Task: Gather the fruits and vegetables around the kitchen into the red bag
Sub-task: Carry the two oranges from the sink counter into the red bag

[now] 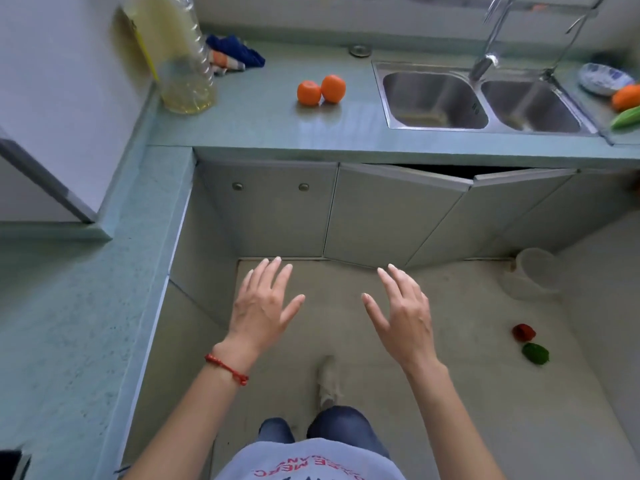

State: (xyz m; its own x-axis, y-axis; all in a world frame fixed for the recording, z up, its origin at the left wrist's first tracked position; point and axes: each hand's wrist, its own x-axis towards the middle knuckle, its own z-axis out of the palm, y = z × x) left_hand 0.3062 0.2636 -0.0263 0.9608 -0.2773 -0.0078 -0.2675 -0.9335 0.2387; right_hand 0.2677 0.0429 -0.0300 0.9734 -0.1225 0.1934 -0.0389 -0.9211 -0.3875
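Two oranges (321,90) sit touching on the green counter (263,116), left of the sink. At the far right edge lie a carrot (626,95) and a green cucumber (626,118). A red pepper (523,332) and a green pepper (535,353) rest on the floor at the right. My left hand (261,303) and my right hand (401,313) hover over the floor with fingers spread, holding nothing. No red bag shows in view.
A double steel sink (481,98) with a tap sits right of the oranges. A big oil bottle (180,53) and a blue cloth (235,55) stand at the back left. A cabinet door (398,216) under the sink hangs ajar. A clear plastic tub (535,275) stands on the floor.
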